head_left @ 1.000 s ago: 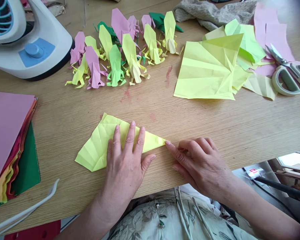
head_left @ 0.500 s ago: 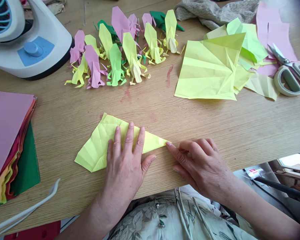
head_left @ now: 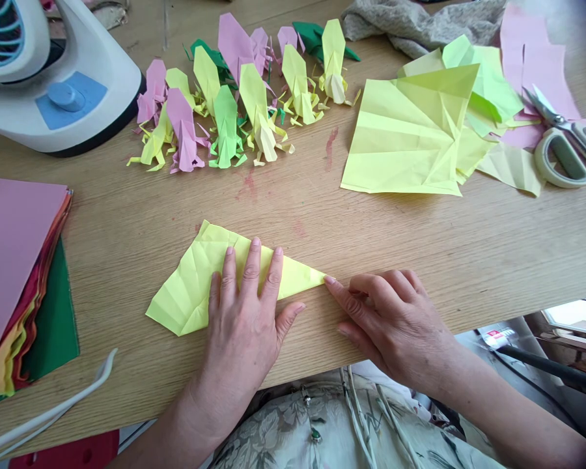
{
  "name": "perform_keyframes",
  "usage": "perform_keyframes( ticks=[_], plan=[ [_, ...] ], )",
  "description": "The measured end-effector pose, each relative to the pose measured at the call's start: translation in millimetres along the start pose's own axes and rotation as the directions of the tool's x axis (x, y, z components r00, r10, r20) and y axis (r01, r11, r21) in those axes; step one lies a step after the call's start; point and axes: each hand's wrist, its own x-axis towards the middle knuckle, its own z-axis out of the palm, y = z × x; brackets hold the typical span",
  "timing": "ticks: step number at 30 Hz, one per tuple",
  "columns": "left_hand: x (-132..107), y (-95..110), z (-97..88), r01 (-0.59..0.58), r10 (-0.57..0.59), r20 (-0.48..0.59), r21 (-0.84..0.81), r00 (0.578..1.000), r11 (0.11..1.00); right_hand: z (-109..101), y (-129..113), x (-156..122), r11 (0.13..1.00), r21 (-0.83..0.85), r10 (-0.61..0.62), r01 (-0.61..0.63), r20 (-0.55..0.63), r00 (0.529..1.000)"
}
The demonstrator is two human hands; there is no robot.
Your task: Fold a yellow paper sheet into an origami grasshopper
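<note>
A folded sheet of yellow paper (head_left: 190, 280) lies on the wooden table, creased all over, wide at the left and narrowing to a sharp point at the right. My left hand (head_left: 247, 312) rests flat across its middle, fingers spread, and hides part of the sheet. At the pointed end, the index fingertip of my right hand (head_left: 390, 319) presses on the paper. The other fingers of that hand are bent, and its thumb is apart from the index finger.
Several folded paper figures (head_left: 227, 127) stand at the back. An unfolded yellow sheet (head_left: 400, 140) and scissors (head_left: 561, 137) lie at the right. Coloured paper (head_left: 19, 221) is stacked at the left, near a white cable (head_left: 53, 407) and a fan base (head_left: 92, 71).
</note>
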Motion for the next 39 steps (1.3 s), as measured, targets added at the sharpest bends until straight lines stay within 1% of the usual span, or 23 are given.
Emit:
perform_keyframes(
  ticks=[12,17,19,21,24,26,31,39],
  plan=[
    [0,-2,1.5,-0.002,0.002,0.002,0.008,1.0,1.0,2,1,-1,1.0,-0.011,0.005,-0.005,-0.008,1.0],
    [-2,2,-4.2,0.005,-0.005,0.019,0.03,1.0,1.0,1,0,1,1.0,-0.015,0.0,-0.001,-0.02,1.0],
    [-6,6,-8.4,-0.04,0.04,0.013,0.05,0.999,0.998,1,0,2,1.0,-0.012,0.008,-0.008,-0.019,1.0],
    [-9,9,-11.3,-0.146,0.147,0.002,0.061,0.989,0.987,1,0,2,1.0,-0.007,0.012,-0.013,-0.016,1.0],
    [-14,13,-10.5,-0.336,0.335,0.026,0.048,0.942,0.941,1,0,2,1.0,0.0,0.015,-0.015,-0.01,1.0],
    [-15,14,-7.1,-0.393,0.391,0.051,0.042,0.919,0.918,2,1,2,1.0,-0.001,0.012,-0.012,-0.013,1.0],
    [-16,12,0.2,-0.392,0.388,0.072,0.057,0.919,0.918,4,1,1,1.0,-0.009,0.005,-0.006,-0.012,1.0],
    [-17,11,-0.1,-0.4,0.397,0.062,0.056,0.916,0.915,5,1,-1,1.0,-0.02,0.015,-0.015,-0.006,1.0]
  ],
)
